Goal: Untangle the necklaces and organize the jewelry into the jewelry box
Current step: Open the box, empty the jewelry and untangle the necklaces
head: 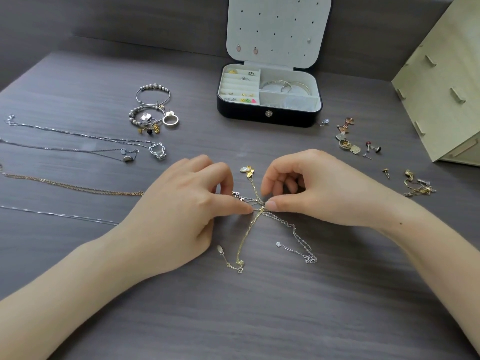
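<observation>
Left hand (181, 203), right hand (311, 190): both pinching the gold-and-silver chain knot (261, 209); a hard pull may tighten it or snap links.

The left hand (181, 211) and right hand (319, 193) covered part of the knot (260, 207), so which strands they pinched was unclear. Three chains (78, 187) ran off the left edge. Studs in the box (246, 118) were too small to identify.

Tangled gold and silver necklaces (250, 229) lie before open jewelry box (244, 115).
</observation>
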Demonstrator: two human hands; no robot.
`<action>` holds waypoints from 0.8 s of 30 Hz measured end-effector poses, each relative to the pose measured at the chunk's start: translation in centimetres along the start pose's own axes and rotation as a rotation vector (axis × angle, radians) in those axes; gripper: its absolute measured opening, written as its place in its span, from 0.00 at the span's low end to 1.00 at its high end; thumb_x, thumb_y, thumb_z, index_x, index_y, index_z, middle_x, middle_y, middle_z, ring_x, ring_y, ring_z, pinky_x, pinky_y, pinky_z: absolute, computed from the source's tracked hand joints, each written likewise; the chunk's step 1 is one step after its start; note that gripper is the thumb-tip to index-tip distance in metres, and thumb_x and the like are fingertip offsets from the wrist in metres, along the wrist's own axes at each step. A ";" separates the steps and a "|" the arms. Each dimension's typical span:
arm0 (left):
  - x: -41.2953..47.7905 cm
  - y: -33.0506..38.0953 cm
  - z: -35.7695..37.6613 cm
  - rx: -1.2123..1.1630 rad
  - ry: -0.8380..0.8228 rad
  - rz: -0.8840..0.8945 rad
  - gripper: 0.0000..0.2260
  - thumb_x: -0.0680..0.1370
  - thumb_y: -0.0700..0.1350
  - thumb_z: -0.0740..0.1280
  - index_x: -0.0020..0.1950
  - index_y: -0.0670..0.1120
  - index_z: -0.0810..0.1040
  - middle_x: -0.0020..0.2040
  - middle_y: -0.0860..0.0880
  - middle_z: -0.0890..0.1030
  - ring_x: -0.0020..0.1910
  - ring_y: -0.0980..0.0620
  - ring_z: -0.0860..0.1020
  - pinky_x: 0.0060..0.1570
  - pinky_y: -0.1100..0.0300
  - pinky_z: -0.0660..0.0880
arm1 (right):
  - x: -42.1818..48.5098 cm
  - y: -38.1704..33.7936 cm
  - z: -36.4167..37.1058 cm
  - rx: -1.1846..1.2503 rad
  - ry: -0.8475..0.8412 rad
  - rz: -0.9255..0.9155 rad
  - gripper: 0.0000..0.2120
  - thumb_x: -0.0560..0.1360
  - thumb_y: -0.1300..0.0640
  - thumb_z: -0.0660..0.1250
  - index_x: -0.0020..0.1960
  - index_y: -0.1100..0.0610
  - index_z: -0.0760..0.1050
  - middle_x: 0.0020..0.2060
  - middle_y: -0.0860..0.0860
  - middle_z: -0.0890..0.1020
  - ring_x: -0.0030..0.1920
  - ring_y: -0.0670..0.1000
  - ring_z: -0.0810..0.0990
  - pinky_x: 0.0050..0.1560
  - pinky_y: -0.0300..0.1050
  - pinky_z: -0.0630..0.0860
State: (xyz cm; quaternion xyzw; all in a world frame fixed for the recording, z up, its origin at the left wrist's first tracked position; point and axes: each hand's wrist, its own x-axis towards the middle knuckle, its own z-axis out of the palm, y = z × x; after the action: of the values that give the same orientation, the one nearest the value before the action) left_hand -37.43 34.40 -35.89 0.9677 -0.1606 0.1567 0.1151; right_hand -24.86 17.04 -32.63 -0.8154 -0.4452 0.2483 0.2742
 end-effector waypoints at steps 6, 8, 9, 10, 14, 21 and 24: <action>0.1 0.5 -0.1 -0.002 0.014 0.002 0.26 0.66 0.37 0.49 0.52 0.50 0.83 0.42 0.47 0.77 0.36 0.44 0.72 0.32 0.50 0.72 | 0.1 -0.1 0.1 -0.002 0.013 -0.016 0.04 0.71 0.57 0.72 0.39 0.51 0.79 0.29 0.44 0.78 0.29 0.42 0.71 0.33 0.31 0.67; 0.3 0.6 0.0 -0.006 0.008 0.016 0.27 0.66 0.37 0.49 0.52 0.50 0.83 0.42 0.46 0.77 0.36 0.44 0.71 0.31 0.50 0.71 | 0.2 -0.2 0.1 -0.009 0.019 -0.015 0.04 0.70 0.57 0.72 0.39 0.51 0.79 0.30 0.44 0.79 0.28 0.42 0.71 0.32 0.31 0.66; 0.3 0.7 0.1 -0.007 0.003 0.021 0.27 0.67 0.37 0.49 0.52 0.51 0.83 0.42 0.46 0.77 0.35 0.44 0.71 0.31 0.49 0.72 | 0.2 -0.3 0.1 -0.019 0.020 -0.013 0.04 0.70 0.57 0.73 0.39 0.51 0.79 0.29 0.44 0.78 0.28 0.41 0.72 0.32 0.30 0.66; 0.4 0.7 0.1 -0.006 -0.004 0.023 0.27 0.67 0.37 0.49 0.52 0.51 0.83 0.41 0.46 0.77 0.35 0.45 0.71 0.31 0.49 0.72 | 0.3 -0.3 0.1 -0.030 0.020 -0.010 0.04 0.69 0.57 0.74 0.39 0.51 0.79 0.29 0.44 0.78 0.29 0.41 0.72 0.32 0.30 0.66; 0.3 0.9 0.5 0.008 -0.019 0.011 0.26 0.67 0.38 0.50 0.53 0.52 0.82 0.42 0.47 0.76 0.36 0.47 0.69 0.31 0.52 0.70 | 0.3 -0.3 0.3 -0.055 0.028 -0.018 0.04 0.69 0.57 0.73 0.39 0.52 0.78 0.29 0.45 0.78 0.29 0.41 0.72 0.32 0.30 0.66; 0.4 1.2 0.3 -0.012 -0.021 -0.023 0.26 0.66 0.39 0.48 0.50 0.53 0.83 0.42 0.48 0.76 0.36 0.47 0.70 0.32 0.55 0.68 | 0.6 -0.1 0.7 -0.136 0.109 -0.056 0.04 0.71 0.55 0.72 0.39 0.51 0.77 0.30 0.46 0.78 0.32 0.40 0.72 0.34 0.33 0.66; 0.4 1.0 0.2 -0.029 -0.023 -0.029 0.27 0.66 0.38 0.48 0.49 0.53 0.83 0.41 0.48 0.76 0.36 0.47 0.70 0.32 0.55 0.67 | 0.8 0.0 0.9 -0.144 0.143 -0.074 0.04 0.71 0.54 0.72 0.40 0.52 0.78 0.30 0.45 0.77 0.32 0.40 0.72 0.34 0.33 0.66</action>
State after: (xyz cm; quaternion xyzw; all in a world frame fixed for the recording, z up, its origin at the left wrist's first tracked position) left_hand -37.38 33.26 -35.79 0.9698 -0.1503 0.1417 0.1295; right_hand -25.06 17.97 -33.44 -0.8317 -0.4709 0.1468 0.2549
